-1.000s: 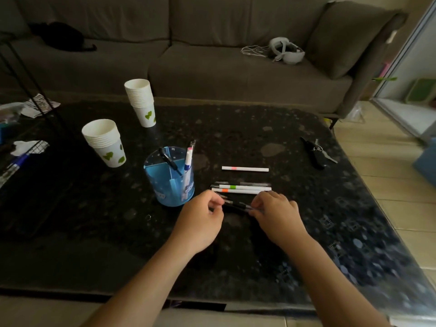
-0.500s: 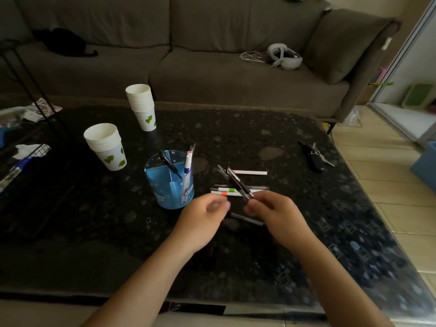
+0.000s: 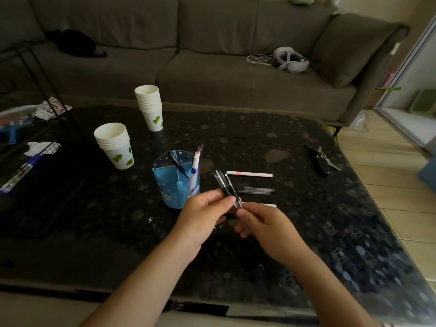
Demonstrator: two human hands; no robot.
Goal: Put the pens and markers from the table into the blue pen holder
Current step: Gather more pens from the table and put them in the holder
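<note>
Writing: white print runs along the barrel of one of the black pens (image 3: 225, 185), too small to read.
Black pens: a bundle of what looks like two or three, held above the table (image 3: 306, 232), long axis running from 5 o'clock at the hands up to 11 o'clock.
Left hand (image 3: 205, 215): fingers pinching the bundle's lower part.
Right hand (image 3: 264, 226): fingertips pinching the bundle's lower end.
Blue pen holder (image 3: 175, 182): at 10 o'clock from the hands, just beside them, with a black pen and a white marker leaning inside.
Still lying flat: white marker (image 3: 249, 174), long axis 9 to 3 o'clock; clear pen (image 3: 257, 190) parallel to it.
Open room: bare tabletop at 3 o'clock; paper cups (image 3: 115, 145) stand at 10 o'clock beyond the holder.
</note>
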